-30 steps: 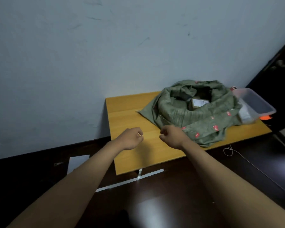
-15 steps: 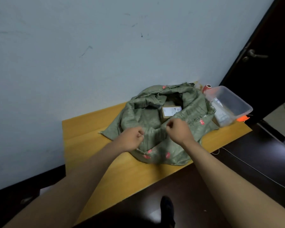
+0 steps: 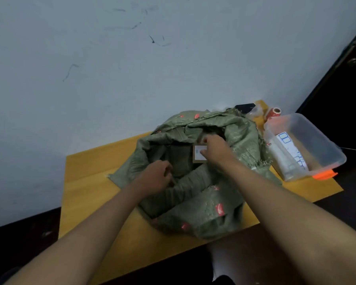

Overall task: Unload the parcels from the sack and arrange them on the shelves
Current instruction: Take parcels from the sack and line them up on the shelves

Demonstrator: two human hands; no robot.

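Observation:
A green woven sack (image 3: 203,204) with small red marks lies crumpled on a yellow wooden table (image 3: 86,182), its mouth rolled open toward me. Inside the mouth lies a brown cardboard parcel (image 3: 198,156) with a white label. My right hand (image 3: 216,150) reaches into the mouth and lies over the parcel, its thumb against the label and its fingers over the far edge. My left hand (image 3: 156,176) is at the near left rim of the sack, fingers curled down on the fabric. No shelves are in view.
A clear plastic tub (image 3: 308,145) with an orange clip stands on the table's right end, with papers in it. Behind it are a red tape roll (image 3: 273,113) and a dark flat object (image 3: 245,106). A pale wall backs the table; a dark door is at right.
I have come closer to the table. My right hand moved from the sack's near rim into its mouth onto the parcel. My left hand moved onto the sack's left rim.

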